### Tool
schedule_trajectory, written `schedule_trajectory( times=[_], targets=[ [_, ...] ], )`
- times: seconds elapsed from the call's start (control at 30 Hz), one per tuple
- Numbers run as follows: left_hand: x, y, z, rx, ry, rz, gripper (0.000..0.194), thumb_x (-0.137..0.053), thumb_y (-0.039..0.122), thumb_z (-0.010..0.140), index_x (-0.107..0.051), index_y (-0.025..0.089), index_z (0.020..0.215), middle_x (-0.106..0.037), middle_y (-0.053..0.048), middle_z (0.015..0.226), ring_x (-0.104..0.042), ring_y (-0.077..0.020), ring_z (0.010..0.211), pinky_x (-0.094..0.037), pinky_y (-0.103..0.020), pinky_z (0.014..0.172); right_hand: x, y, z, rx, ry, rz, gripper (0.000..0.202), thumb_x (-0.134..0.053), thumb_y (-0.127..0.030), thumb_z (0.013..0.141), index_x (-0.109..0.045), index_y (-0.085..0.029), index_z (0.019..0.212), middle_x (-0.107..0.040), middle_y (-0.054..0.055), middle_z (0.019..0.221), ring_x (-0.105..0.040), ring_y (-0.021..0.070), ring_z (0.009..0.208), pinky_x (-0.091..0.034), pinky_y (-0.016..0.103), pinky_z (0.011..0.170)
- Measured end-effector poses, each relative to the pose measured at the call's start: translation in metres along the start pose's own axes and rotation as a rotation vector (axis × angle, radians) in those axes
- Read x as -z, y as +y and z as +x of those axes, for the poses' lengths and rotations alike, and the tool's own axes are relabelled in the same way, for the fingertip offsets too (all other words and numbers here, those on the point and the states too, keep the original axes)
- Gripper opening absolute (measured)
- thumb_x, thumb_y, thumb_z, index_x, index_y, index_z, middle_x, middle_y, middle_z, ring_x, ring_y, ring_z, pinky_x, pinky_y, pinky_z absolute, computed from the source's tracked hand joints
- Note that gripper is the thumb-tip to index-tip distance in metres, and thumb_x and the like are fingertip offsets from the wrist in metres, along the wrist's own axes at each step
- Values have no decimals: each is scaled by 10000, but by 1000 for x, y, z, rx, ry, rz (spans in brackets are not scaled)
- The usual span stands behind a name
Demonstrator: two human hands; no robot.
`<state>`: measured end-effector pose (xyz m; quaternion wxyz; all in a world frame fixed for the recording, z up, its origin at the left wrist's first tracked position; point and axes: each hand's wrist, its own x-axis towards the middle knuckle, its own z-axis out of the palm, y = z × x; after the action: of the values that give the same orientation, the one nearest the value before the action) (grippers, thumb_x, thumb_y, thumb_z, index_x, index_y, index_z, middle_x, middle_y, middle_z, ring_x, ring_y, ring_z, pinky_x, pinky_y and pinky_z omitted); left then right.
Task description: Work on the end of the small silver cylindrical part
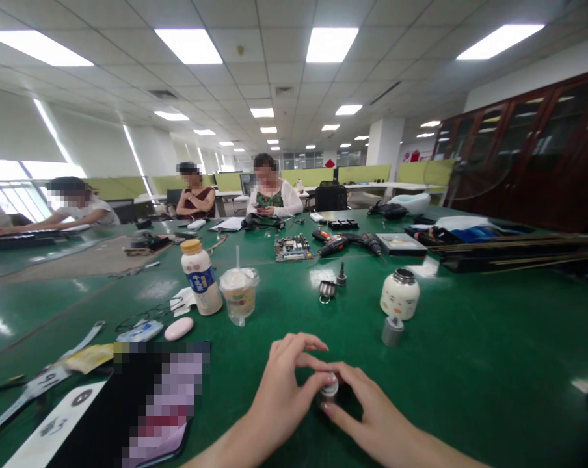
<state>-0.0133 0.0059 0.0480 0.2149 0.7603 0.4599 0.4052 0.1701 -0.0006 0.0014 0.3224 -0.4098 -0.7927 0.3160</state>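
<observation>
Low in the middle of the view, a small round part (329, 387) with a silvery, shiny top is between my hands. My right hand (360, 403) pinches its side with thumb and fingers. The thumb of my left hand (290, 377) presses on its top, and the other fingers arch over it. My fingers hide much of the part. Beyond my right hand stands a cream-coloured flask (400, 296) without a lid, a grey cylindrical piece (392, 331) in front of it. A metal cup with a ring (328, 290) and a dark grey stopper-like piece (341, 275) lie farther ahead.
A bottle with a yellow cap (201, 279) and a lidded drink cup (239, 296) stand left of centre. A tablet-like screen (172, 396) lies near left. A circuit board (293, 248) and power drills (333, 244) are farther back. Several people sit across the green table (450, 364).
</observation>
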Motion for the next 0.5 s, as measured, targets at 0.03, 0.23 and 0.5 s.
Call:
schedule_trajectory(
  times=[0.03, 0.23, 0.5],
  targets=[
    [0, 0, 0, 5, -6, -1, 322, -784, 95, 733, -624, 263, 956, -769, 25, 914, -621, -260, 1032, -390, -402, 916, 0, -1, 0, -3, -3, 5, 301, -625, -250, 885, -570, -264, 1181, -653, 33, 1127, -597, 226, 1019, -474, 359, 910],
    [4, 2, -1, -5, -71, -25, 365, -740, 71, 756, -595, 272, 1025, -755, 36, 920, -619, -241, 1014, -407, -365, 898, 3, -5, 0, -12, -9, 4, 316, -625, -259, 884, -570, -253, 1195, -654, 43, 1148, -595, 229, 1046, -468, 367, 933],
    [21, 5, 1, -156, -224, 3, 488, -568, 37, 784, -540, 284, 1205, -663, -21, 1220, -538, -229, 1164, -380, -383, 1001, 2, -2, 1, -19, -4, -12, 267, -621, -245, 870, -587, -221, 1135, -662, 67, 1125, -601, 246, 1021, -470, 390, 926]
  ],
)
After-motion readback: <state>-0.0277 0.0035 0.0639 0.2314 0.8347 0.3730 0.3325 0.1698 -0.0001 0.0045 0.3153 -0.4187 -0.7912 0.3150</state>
